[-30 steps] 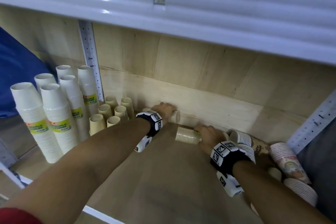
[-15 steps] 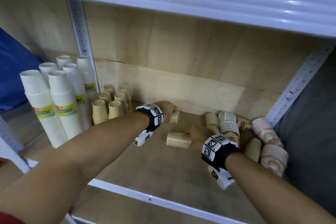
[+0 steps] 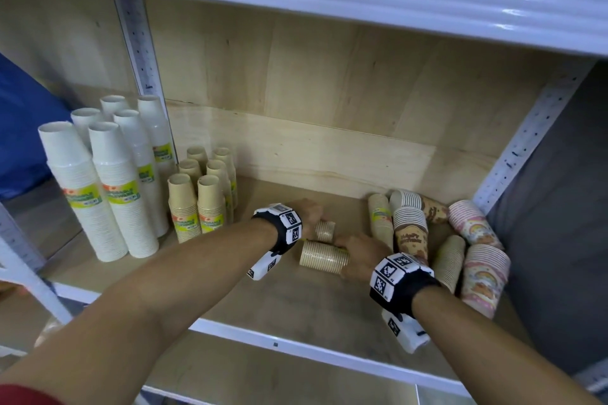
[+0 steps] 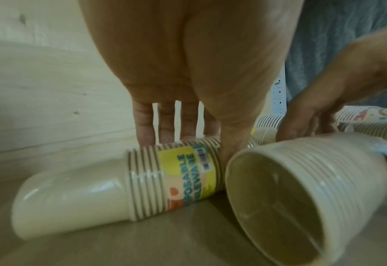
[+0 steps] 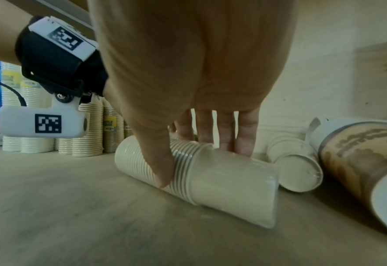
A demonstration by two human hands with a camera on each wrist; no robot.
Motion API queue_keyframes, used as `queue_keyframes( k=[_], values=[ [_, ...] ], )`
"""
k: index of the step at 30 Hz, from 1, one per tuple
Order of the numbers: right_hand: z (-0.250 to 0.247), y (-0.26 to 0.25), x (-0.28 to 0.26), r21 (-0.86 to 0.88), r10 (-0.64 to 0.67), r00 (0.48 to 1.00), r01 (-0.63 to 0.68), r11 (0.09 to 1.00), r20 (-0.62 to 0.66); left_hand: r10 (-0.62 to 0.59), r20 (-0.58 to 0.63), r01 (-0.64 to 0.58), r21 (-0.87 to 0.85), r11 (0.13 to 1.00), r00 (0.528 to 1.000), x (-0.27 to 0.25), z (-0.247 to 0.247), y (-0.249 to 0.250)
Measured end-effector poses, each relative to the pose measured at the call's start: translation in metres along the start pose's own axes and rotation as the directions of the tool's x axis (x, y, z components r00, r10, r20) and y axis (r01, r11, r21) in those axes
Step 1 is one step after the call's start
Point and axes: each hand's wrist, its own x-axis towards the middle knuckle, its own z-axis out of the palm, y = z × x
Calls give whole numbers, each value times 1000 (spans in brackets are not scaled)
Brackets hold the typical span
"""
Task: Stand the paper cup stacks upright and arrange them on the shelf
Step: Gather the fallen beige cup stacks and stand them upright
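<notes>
Tall white cup stacks [image 3: 98, 194], ribbed, upright at shelf left. Short kraft stacks [image 3: 197, 204] upright beside them. Left hand [image 3: 307, 212], fingers curled over a labelled kraft stack [image 4: 119, 181] lying on the wooden shelf board [image 3: 296, 299]. Right hand [image 3: 358, 255], thumb and fingers clasping a second lying stack [image 3: 324, 257]. Toppled printed stacks [image 3: 473, 250] crowd the right corner; bare board along the front edge.

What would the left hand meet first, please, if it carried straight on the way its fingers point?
The left hand already grips a lying tan stack. Past that stack, the fingers point toward the back of the shelf, so the wooden back panel probably comes next; depth is unclear.
</notes>
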Motion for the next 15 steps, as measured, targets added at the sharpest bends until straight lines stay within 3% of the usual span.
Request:
queue_keyframes(
  k=[8, 15],
  values=[
    [-2, 11, -3, 58, 9, 997, -13, 998, 70, -43, 16, 45, -157, 987, 999, -3, 3, -21],
    [-7, 17, -4, 45, 33, 990, -39, 998, 139, -178, 53, 186, -222, 957, 983, -17, 10, -67]
  ],
)
